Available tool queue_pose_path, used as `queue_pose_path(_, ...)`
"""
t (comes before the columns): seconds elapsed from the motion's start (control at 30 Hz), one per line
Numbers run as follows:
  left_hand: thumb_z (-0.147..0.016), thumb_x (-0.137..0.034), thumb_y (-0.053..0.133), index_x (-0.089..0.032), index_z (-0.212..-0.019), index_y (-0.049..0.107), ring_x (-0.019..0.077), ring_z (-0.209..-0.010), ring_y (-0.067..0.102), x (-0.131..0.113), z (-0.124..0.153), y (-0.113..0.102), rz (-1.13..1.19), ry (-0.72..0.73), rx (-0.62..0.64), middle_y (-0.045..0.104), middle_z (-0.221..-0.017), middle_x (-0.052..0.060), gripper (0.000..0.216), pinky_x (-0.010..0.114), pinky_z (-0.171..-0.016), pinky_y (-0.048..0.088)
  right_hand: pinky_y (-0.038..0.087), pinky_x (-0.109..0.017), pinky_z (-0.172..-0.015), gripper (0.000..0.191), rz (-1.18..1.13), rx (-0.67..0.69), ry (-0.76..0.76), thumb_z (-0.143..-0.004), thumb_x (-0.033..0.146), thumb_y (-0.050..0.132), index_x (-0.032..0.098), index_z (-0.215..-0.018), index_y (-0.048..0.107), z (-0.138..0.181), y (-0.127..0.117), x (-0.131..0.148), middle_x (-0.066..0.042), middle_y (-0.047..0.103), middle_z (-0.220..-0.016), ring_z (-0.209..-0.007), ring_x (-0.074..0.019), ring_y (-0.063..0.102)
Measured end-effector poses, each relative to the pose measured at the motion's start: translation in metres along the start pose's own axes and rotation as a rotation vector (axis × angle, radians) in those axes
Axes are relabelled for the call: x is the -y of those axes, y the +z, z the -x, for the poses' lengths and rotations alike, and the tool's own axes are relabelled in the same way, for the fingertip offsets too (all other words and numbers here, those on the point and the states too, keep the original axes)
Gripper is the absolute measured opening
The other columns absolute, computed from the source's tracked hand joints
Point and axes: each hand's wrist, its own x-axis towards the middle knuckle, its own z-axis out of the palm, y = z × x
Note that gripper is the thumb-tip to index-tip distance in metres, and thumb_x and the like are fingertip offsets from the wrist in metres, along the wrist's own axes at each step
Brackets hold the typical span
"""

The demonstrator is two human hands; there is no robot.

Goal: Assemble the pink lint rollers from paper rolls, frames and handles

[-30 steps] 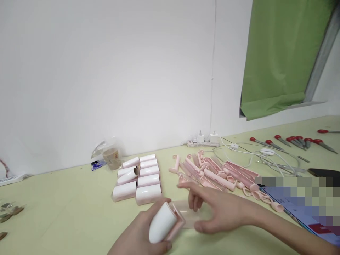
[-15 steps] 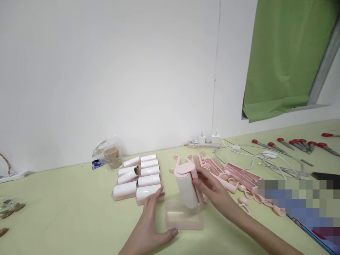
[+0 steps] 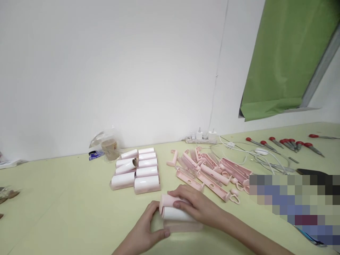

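A white lint roller with a pink end cap (image 3: 174, 211) lies on its side in a translucent pink cover (image 3: 183, 226) on the pale green table (image 3: 66, 212). My right hand (image 3: 195, 207) is curled over the top of the roller, fingers pressing on it. At the roller's left end, my left hand (image 3: 147, 230) cups the cover with the thumb along its front edge.
Several white rolls (image 3: 136, 171) lie in rows behind my hands. A heap of pink handles and covers (image 3: 209, 171) sits to their right. Further right are a power strip (image 3: 200, 140), white cables (image 3: 260, 154) and red-handled tools (image 3: 287, 143). A bagged cup (image 3: 107, 148) stands by the wall.
The roller, held upright in my right hand, has been laid down into the cover. My left hand has closed round the cover's left end.
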Motion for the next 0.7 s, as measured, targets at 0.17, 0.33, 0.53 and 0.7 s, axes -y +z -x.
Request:
queue_pose_path(0.17, -0.067, -0.024, 0.063, -0.023, -0.112, 0.045, 0.0226, -0.106, 0.044, -0.003, 0.000, 0.000, -0.026, -0.003, 0.003, 0.051, -0.109, 0.003, 0.048, 0.034, -0.093, 0.033, 0.040, -0.028, -0.073, 0.028, 0.130, 0.012, 0.005, -0.087, 0.035, 0.040, 0.021, -0.106, 0.055, 0.001, -0.009, 0.014, -0.006, 0.059, -0.092, -0.086, -0.0183, 0.053)
queue_pose_path(0.33, -0.066, -0.024, 0.063, -0.024, -0.110, 0.045, 0.0238, -0.107, 0.043, 0.001, 0.001, 0.000, -0.027, -0.019, 0.011, 0.049, -0.111, 0.004, 0.048, 0.035, -0.092, 0.034, 0.039, -0.033, -0.079, 0.027, 0.208, 0.080, 0.044, -0.082, 0.038, 0.047, 0.025, -0.104, 0.057, 0.007, 0.002, 0.014, -0.007, 0.053, -0.106, -0.098, -0.0216, 0.048)
queue_pose_path(0.53, -0.066, -0.020, 0.060, -0.024, -0.113, 0.042, 0.0232, -0.111, 0.041, 0.003, 0.002, -0.001, -0.027, -0.054, 0.019, 0.046, -0.117, 0.005, 0.050, 0.034, -0.096, 0.030, 0.038, -0.037, -0.083, 0.027, 0.544, -0.113, 0.295, -0.087, 0.034, 0.039, 0.018, -0.099, 0.058, -0.047, -0.035, -0.029, -0.009, 0.056, -0.100, -0.097, -0.0214, 0.048)
queue_pose_path(0.7, -0.066, -0.018, 0.058, -0.023, -0.112, 0.042, 0.0227, -0.111, 0.040, 0.001, 0.003, 0.000, -0.042, -0.041, 0.021, 0.046, -0.116, 0.005, 0.049, 0.034, -0.096, 0.030, 0.041, -0.042, -0.081, 0.027, 0.603, -0.073, 0.498, -0.082, 0.031, 0.051, 0.012, -0.100, 0.055, -0.095, -0.058, -0.073, -0.010, 0.054, -0.106, -0.095, -0.0220, 0.052)
